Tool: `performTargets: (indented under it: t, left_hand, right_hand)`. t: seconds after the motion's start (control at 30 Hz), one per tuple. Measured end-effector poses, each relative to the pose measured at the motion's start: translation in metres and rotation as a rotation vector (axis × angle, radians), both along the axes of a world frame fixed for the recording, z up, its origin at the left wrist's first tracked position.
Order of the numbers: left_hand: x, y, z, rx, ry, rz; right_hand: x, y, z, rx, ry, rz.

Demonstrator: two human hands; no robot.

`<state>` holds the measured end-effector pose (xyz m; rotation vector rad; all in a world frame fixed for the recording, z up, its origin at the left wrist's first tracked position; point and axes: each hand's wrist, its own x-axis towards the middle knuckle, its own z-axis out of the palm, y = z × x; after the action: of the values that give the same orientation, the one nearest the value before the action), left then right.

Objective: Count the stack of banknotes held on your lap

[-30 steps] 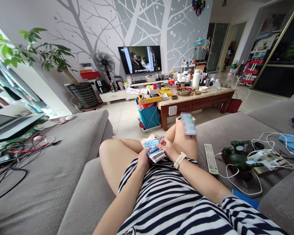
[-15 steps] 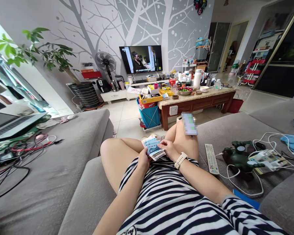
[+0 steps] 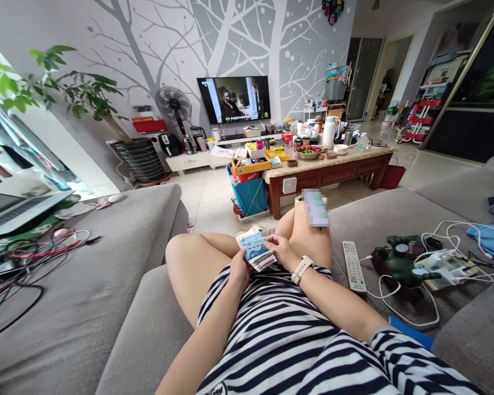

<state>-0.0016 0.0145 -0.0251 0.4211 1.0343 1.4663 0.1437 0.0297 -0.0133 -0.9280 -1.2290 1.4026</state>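
Note:
Above my lap I hold a stack of blue-printed paper slips (image 3: 254,248) that look like banknotes; their print is too small to read. My left hand (image 3: 239,267) grips the stack at its left and lower side, thumb on top. At the right edge, the closed fingers of my right hand (image 3: 280,250) pinch the top slip. A cream watch (image 3: 302,270) is on my right wrist. On my right knee rests a phone (image 3: 316,208) with a blurred screen.
To my right on the sofa lie a remote control (image 3: 353,266), a dark green figure (image 3: 399,263) and a power strip (image 3: 450,269) with white cables. Tangled cables (image 3: 28,263) and a laptop (image 3: 20,211) are at left. Ahead stands a crowded coffee table (image 3: 333,167) beside a blue bin (image 3: 250,196).
My right fingers have shifted slightly on the right edge of the top slip. The left hand keeps its grip. The whole view has moved a little.

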Motion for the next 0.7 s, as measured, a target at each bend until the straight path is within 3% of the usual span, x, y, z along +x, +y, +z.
performTargets:
  t: [0.7]
  left_hand:
    - [-0.0006, 0.0017, -0.0018, -0.012, 0.019, -0.017]
  right_hand:
    - [-0.0001, -0.0019, 0.0015, -0.021, 0.002, 0.000]
